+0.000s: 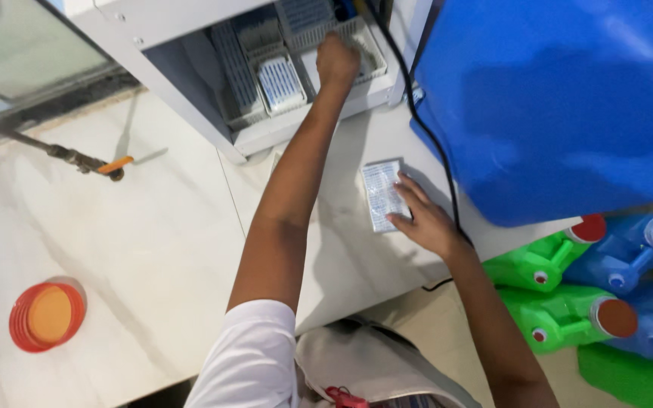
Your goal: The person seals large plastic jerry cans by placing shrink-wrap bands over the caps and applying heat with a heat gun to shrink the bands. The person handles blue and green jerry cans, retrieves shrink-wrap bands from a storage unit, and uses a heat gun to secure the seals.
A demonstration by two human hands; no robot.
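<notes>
The flat white tray point(383, 195) lies on the pale counter point(153, 249) directly under the fingertips of the right hand point(421, 219), which rests on the tray's near right edge with fingers spread and flat, pressing rather than gripping. The tray's long axis runs away from the person, roughly toward the open white cabinet point(213, 30) ahead.

The left hand point(337, 60) is stretched well forward, inside the cabinet, curled around the rim of a white grid basket point(364, 45); whether it truly grips the rim I cannot tell. Just to its left, more racks point(280, 83) of the same kind stand side by side in the cabinet.

So the tray is far from the left hand and touching the right; the cabinet opening lies straight ahead of it, up and slightly left.

A black cable point(417, 113) runs down just right of the right hand, beside a big blue container point(561, 106). Green and blue jugs point(568, 302) sit below the right forearm. Well off to the left lies an orange lid point(47, 316).
</notes>
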